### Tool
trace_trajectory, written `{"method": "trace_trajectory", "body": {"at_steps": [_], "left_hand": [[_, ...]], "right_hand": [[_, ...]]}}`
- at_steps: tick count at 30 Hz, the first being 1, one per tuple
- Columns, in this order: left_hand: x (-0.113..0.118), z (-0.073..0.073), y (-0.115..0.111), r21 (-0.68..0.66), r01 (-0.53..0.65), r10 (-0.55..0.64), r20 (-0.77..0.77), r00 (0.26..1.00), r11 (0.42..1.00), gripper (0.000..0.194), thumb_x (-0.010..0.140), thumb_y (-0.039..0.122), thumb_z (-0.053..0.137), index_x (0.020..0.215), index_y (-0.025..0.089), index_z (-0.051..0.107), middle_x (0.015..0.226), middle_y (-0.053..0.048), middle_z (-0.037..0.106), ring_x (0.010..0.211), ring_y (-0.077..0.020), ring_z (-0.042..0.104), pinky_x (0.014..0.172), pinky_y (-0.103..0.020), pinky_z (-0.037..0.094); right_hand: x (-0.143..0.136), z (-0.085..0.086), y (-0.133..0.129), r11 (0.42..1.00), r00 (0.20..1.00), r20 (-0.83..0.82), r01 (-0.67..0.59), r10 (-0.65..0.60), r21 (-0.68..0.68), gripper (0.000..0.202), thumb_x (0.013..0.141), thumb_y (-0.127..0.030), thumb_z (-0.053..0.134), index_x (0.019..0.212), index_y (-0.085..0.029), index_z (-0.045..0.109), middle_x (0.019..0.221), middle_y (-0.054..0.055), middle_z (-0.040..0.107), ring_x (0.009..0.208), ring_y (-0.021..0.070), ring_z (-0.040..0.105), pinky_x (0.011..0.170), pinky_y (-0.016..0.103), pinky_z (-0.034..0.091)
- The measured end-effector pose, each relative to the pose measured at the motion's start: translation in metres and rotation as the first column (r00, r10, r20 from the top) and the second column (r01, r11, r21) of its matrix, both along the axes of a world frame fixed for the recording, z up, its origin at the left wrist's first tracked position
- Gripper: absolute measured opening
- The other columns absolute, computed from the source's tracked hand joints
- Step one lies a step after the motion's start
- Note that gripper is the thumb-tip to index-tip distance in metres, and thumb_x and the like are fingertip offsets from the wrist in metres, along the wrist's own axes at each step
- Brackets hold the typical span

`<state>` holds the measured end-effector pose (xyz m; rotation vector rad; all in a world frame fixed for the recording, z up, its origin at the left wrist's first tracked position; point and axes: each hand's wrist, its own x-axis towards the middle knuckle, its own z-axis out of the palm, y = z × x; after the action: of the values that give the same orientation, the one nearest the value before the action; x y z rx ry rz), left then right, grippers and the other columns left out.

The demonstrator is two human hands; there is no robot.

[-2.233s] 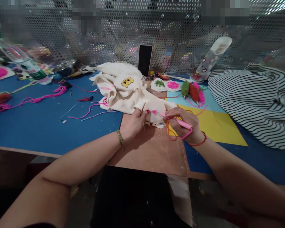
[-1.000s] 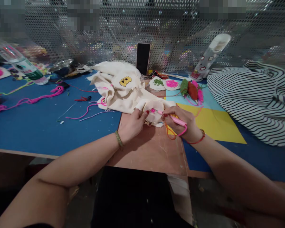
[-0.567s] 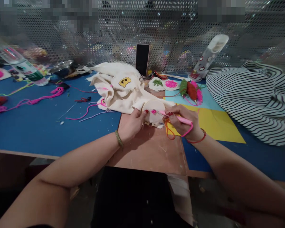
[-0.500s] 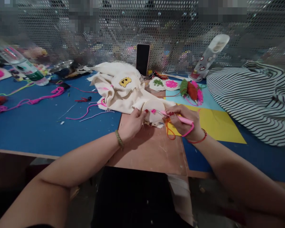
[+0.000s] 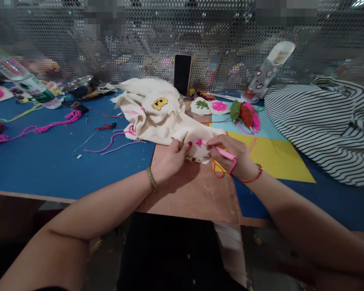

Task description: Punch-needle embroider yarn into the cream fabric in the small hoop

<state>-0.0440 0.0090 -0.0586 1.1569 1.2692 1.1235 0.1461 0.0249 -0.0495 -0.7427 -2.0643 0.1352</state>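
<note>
My left hand (image 5: 172, 158) grips the left edge of a round embroidery hoop (image 5: 202, 151), its thumb on top and its other fingers partly hidden underneath. Cream cloth (image 5: 166, 123) is stretched in the hoop and spreads out behind it, with a yellow animal face (image 5: 159, 104) on it. Near the hoop's middle is a small patch of pink yarn (image 5: 198, 142). My right hand (image 5: 232, 155) is closed around a pink punch-needle pen (image 5: 225, 153), whose tip meets the cloth at the pink patch. Pink yarn hangs from the pen's rear end. An orange yarn loop (image 5: 218, 169) lies below.
A phone (image 5: 182, 74) stands against the perforated metal screen. Yarn bundles (image 5: 245, 116) and two stitched patches (image 5: 210, 106) lie behind the hoop. A striped hat (image 5: 324, 129) is at right, near a clear cup (image 5: 268, 70). At left are a bottle (image 5: 33, 87) and pink yarn (image 5: 45, 128).
My right hand and the pen have moved slightly left and down onto the cloth, so less of the needle shows. The hoop has shifted a little to the right.
</note>
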Motion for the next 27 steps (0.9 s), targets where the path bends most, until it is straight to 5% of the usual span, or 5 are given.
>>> {"method": "trace_trajectory", "body": {"at_steps": [9, 19, 27], "left_hand": [[0.001, 0.000, 0.006, 0.022, 0.031, -0.034, 0.153, 0.988, 0.999, 0.009, 0.093, 0.027, 0.055, 0.097, 0.020, 0.059, 0.099, -0.007, 0.067, 0.102, -0.0213, 0.060, 0.088, -0.036, 0.051], [0.000, 0.004, 0.005, -0.008, -0.029, 0.029, 0.092, 0.995, 1.000, 0.011, 0.092, 0.028, 0.055, 0.091, 0.017, 0.060, 0.096, -0.009, 0.065, 0.098, -0.0214, 0.060, 0.085, -0.036, 0.051], [0.003, -0.001, 0.001, -0.018, 0.084, -0.080, 0.154, 0.985, 0.996, 0.016, 0.092, 0.027, 0.057, 0.107, 0.021, 0.059, 0.104, -0.007, 0.068, 0.101, -0.0201, 0.062, 0.087, -0.035, 0.053]], "right_hand": [[0.004, 0.005, -0.008, 0.989, 0.986, -0.114, 0.116, -0.126, -0.088, 0.011, 0.092, -0.027, 0.057, 0.082, -0.026, 0.061, 0.067, 0.001, 0.069, 0.056, 0.0170, 0.065, 0.048, 0.031, 0.049], [0.007, 0.003, -0.004, 0.994, 0.993, -0.065, 0.092, -0.095, -0.054, 0.008, 0.092, -0.027, 0.056, 0.086, -0.028, 0.061, 0.070, 0.001, 0.069, 0.059, 0.0174, 0.065, 0.050, 0.032, 0.052], [-0.002, 0.000, 0.002, 0.999, 0.999, 0.025, 0.042, -0.041, -0.025, 0.009, 0.091, -0.022, 0.056, 0.085, -0.021, 0.062, 0.074, 0.003, 0.071, 0.064, 0.0157, 0.067, 0.056, 0.028, 0.052]]}}
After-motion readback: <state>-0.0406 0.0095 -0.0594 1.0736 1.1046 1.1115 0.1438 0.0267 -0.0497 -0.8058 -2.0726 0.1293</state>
